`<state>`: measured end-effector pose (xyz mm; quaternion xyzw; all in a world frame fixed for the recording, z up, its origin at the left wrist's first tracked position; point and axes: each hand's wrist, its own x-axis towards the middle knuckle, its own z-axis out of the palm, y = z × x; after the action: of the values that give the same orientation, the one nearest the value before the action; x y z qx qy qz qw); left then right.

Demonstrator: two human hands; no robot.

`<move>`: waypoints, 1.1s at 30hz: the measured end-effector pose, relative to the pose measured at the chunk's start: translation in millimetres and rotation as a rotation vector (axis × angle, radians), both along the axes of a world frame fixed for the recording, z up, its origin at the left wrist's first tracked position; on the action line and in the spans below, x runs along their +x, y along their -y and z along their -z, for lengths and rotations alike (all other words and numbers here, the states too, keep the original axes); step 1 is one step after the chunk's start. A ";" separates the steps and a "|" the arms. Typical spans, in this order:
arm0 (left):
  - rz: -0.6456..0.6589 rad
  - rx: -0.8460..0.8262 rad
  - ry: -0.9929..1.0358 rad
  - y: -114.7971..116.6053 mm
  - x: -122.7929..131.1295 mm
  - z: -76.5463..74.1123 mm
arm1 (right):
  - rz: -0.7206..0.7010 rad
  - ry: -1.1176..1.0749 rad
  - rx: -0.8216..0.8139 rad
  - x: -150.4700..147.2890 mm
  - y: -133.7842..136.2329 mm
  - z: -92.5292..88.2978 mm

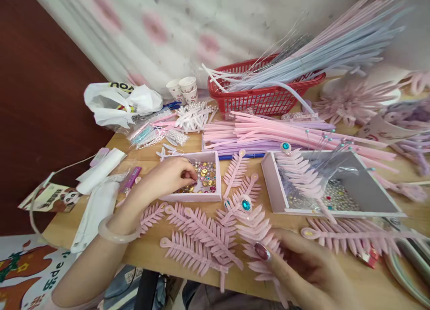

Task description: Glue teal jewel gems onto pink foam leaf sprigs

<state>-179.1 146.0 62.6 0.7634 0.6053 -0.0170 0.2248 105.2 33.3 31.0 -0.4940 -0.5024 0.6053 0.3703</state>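
My left hand [178, 175] reaches into a small white box [218, 178] of gold, red and clear gems; its fingertips are pinched together among them, and what they hold is too small to make out. My right hand [302, 269] grips a pink feather-shaped piece [257, 229] between thumb and fingers, with a blue gem [246, 204] at its top. Several other pink feather pieces [201, 225] lie on the table between and below my hands. Another piece with a blue gem [285, 146] rests across a larger box [275, 207] of pearls.
Behind the boxes lie pink and purple fuzzy stems [268, 128] and a red basket [258, 104] full of pale stems. Paper cups [187, 86], a white bag [117, 104] and bead packs [148, 133] stand back left. Metal tools [410, 265] lie at the right edge.
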 end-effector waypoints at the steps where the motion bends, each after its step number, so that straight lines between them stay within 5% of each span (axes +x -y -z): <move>1: 0.002 -0.001 0.007 0.0 0.1 0.8 | -0.007 0.001 -0.010 -0.4 0.3 -0.3; 11: -0.064 0.097 0.223 7.9 -2.2 1.5 | 0.089 -0.063 -0.053 3.1 7.6 11.6; 20: -0.382 0.200 0.607 25.1 -3.7 -0.7 | 0.085 -0.051 -0.013 3.4 5.2 14.2; 26: -0.444 0.218 0.740 26.8 1.5 -1.0 | 0.100 -0.106 -0.007 -0.2 5.7 14.8; 33: -0.566 0.122 1.037 65.2 32.0 -7.3 | 0.162 -0.112 0.028 -1.3 8.9 19.8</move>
<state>-147.1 80.7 69.9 0.4925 0.5963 0.4536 0.4429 103.8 24.5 11.2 -0.4932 -0.4475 0.5930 0.4526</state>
